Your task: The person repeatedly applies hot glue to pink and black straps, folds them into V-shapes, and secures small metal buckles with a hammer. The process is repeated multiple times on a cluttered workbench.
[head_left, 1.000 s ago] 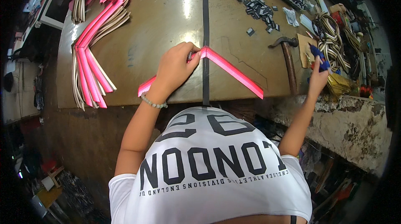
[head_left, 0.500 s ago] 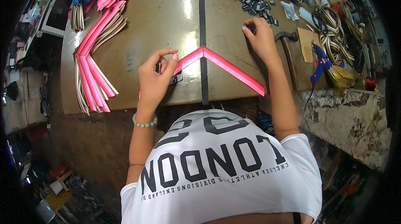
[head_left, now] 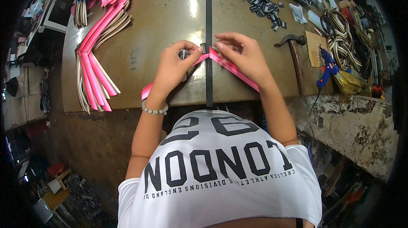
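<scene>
Pink strip (head_left: 248,84), bent into a shallow peak, lies at the middle of the frame in the head view, its peak over the black strap (head_left: 209,92) that runs down the surface (head_left: 123,79). The step in hand looks like placing the small black tag (head_left: 203,48) at the peak. The next move seems to call for squaring the tag to the bend, then firm fingertip pressure while the strip is kept from sliding.

The left hand (head_left: 169,68) comes up from lower left, wrist above the strip's left arm, back of the hand upward, fingers curled toward the centre. Its thumb and forefinger appear pinched on the tag's left edge; whether they also grip the strip cannot be told. The right hand (head_left: 248,60) reaches in from the right, its forearm slanting up and inward, over the strip's right arm. Its fingers are loosely bent, thumb and forefinger parted just beside the peak, with nothing visibly grasped; contact with the strip is unclear.
</scene>
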A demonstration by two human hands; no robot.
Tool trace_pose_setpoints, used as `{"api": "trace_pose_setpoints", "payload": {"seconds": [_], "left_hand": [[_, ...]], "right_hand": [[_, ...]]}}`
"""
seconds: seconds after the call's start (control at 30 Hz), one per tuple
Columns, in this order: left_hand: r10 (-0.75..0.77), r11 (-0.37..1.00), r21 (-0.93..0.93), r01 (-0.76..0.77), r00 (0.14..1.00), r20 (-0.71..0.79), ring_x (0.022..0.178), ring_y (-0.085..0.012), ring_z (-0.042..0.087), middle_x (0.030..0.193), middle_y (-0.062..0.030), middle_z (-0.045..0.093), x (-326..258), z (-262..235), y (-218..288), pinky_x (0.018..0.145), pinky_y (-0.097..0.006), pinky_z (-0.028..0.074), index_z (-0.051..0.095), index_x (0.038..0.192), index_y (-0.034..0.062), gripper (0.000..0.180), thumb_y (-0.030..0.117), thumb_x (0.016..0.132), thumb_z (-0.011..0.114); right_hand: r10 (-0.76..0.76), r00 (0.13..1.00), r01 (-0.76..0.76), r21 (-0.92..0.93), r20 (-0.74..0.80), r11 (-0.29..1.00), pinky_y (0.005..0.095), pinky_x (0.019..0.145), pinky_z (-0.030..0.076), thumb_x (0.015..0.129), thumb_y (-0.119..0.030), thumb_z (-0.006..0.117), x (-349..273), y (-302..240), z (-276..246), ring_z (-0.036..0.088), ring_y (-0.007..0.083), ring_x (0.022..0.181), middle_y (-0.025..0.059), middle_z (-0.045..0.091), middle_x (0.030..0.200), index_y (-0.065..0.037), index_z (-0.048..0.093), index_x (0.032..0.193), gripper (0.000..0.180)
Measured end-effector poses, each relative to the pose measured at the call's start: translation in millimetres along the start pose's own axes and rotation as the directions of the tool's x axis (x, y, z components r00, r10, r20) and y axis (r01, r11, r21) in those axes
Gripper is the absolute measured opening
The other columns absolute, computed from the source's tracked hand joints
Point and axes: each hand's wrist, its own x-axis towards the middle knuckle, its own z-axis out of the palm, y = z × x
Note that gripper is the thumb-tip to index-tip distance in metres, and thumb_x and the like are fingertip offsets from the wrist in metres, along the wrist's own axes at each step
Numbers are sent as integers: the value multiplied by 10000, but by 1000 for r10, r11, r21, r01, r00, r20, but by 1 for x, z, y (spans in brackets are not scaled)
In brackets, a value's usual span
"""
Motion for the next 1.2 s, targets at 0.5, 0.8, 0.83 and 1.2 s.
{"api": "trace_pose_setpoints", "payload": {"seconds": [0.5, 0.8, 0.83, 1.2], "left_hand": [[149, 926, 366, -94, 981, -125, 670, -329, 646, 776, -191, 673, 2, 17, -17, 637, -395, 493, 669, 887, 6, 271, 253, 816, 755], [92, 955, 291, -55, 989, -114, 736, -341, 658, 811, -182, 681, -1, 20, -19, 663, -396, 502, 711, 987, 84, 206, 248, 863, 703], [139, 945, 313, -100, 985, -105, 753, -340, 658, 826, -172, 684, -1, 21, -20, 669, -397, 502, 715, 993, 95, 195, 243, 866, 696], [340, 873, 420, -249, 927, -158, 749, -271, 647, 882, -117, 699, -5, 27, -26, 675, -357, 503, 730, 992, 113, 180, 240, 870, 696]], "right_hand": [[-240, 966, 183, -412, -93, 893, 238, 650, 470, 890, -69, 660, -28, 22, -1, 583, 121, 733, 74, 630, 925, 16, 684, 1000, 142], [-332, 806, 591, -638, 490, 494, 379, 786, 460, 710, -55, 743, -73, 20, 21, 539, 305, 980, 132, 512, 1045, -57, 557, 1159, 486], [-324, 832, 553, -623, 451, 554, 375, 772, 460, 700, -40, 742, -73, 25, 24, 538, 300, 955, 127, 510, 1030, -61, 575, 1148, 478], [-380, 846, 531, -525, 374, 665, 350, 679, 532, 815, 62, 655, -5, 9, 5, 664, 239, 801, 130, 592, 916, -7, 652, 996, 193]]}}
